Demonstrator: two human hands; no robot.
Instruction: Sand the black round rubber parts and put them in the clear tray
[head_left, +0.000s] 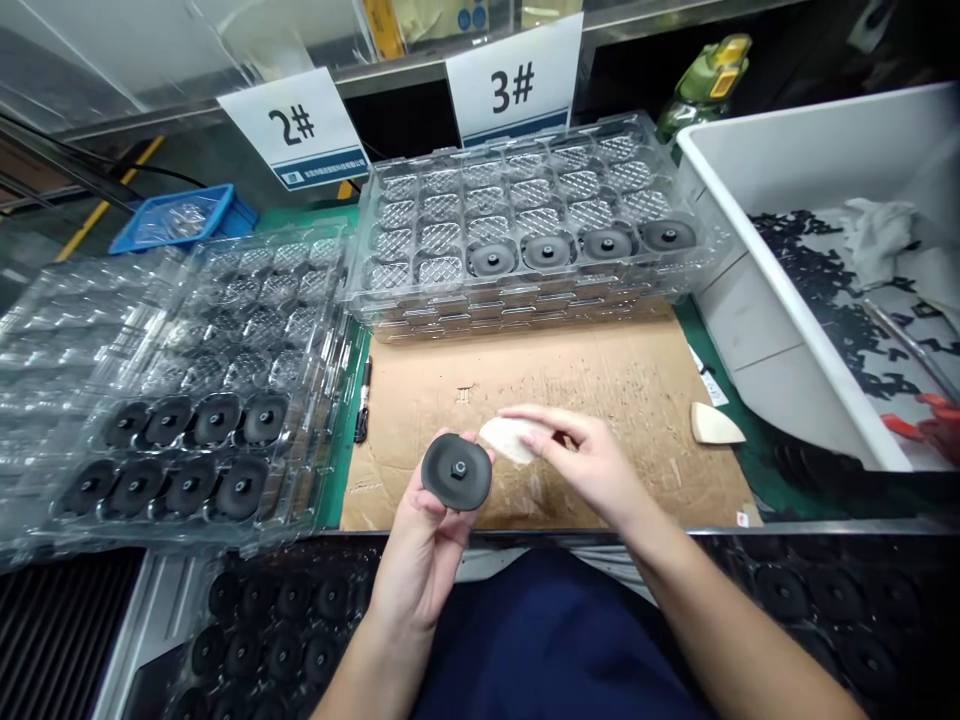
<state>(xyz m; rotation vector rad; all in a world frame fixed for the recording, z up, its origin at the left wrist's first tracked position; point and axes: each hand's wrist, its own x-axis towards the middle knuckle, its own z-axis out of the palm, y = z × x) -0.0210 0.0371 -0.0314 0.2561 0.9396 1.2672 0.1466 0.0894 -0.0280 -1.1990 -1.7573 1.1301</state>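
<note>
My left hand (435, 535) grips a black rounded disc-like part (456, 488) with a small raised hub at its middle, hub side up. In my right hand (581, 450) is a white wedge-shaped sponge (513, 437), pinched between thumb and fingers. The sponge is close to the right edge of the black part; whether they touch I cannot tell. Both hands are above a brown cardboard sheet (420, 400). Behind them stands a stack of clear plastic trays (517, 290), with several like black parts (547, 250) in the top tray's front row.
Left, more clear trays (180, 370) hold several black parts (217, 418). A black pen (363, 400) lies beside the cardboard. Right are a second sponge (715, 425) and a white bin (765, 300) of small black pieces. Signs "2#" (292, 125) and "3#" (515, 85) stand behind.
</note>
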